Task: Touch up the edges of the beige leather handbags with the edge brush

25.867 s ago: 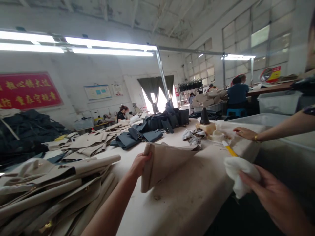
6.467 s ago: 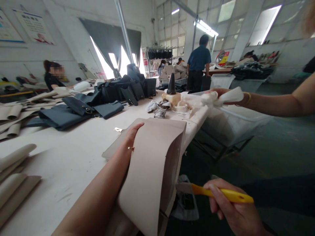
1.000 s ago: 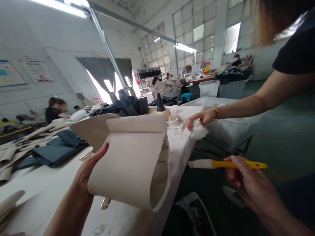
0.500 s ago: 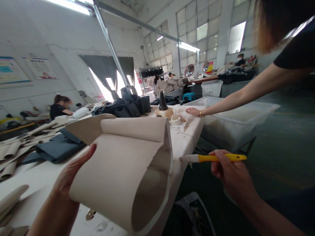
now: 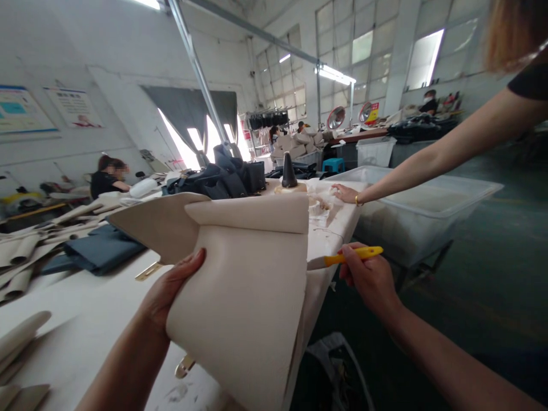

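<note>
Here, above pale table [image 5: 85, 337], gold clasp [image 5: 148, 271] showed beside flap of beige piece [image 5: 248, 297]. Flap pointed left; left hand [image 5: 173, 285] gripped piece, thumb in front, other fingers mostly hidden. Folded top strip ran left to right; open edge faced right. Smooth, leather-like sheet, curving at lower left. Brush [image 5: 353, 255] lay nearly level, bristles pointing left at piece's right edge, contact unclear; yellow plastic-looking handle sat pinched in right hand [image 5: 370, 277]. Since half second earlier, piece had turned, round opening narrowing to slit; brush had come closer.
</note>
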{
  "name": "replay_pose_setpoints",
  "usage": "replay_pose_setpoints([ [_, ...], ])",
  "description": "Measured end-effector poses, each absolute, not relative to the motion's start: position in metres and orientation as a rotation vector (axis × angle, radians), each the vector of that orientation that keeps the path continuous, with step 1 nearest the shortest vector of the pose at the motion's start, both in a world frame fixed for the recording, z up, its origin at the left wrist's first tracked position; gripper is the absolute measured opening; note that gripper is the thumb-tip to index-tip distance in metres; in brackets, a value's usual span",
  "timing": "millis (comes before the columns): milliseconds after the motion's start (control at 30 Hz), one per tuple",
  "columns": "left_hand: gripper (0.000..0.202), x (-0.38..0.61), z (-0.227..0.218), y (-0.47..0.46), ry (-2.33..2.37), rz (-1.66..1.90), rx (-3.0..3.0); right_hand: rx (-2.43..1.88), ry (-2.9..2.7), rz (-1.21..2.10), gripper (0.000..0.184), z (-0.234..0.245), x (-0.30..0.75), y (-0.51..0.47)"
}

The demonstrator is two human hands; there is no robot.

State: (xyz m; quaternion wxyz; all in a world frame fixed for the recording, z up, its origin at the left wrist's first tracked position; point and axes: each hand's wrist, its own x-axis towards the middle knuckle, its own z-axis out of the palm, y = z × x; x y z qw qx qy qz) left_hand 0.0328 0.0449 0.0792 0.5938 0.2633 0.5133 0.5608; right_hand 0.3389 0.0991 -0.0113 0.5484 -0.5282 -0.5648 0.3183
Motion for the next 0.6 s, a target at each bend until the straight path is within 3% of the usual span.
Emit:
replay_pose_setpoints([
  [367,0.025,0.027,0.076,0.047,1.192,1.31,0.708,-1.351,-1.526,0.696,0.043,-0.009,0.333,0.11],
  [600,0.03,0.025,0.074,0.045,1.222,1.28,0.761,-1.328,-1.448,0.982,0.039,-0.006,0.333,0.098],
])
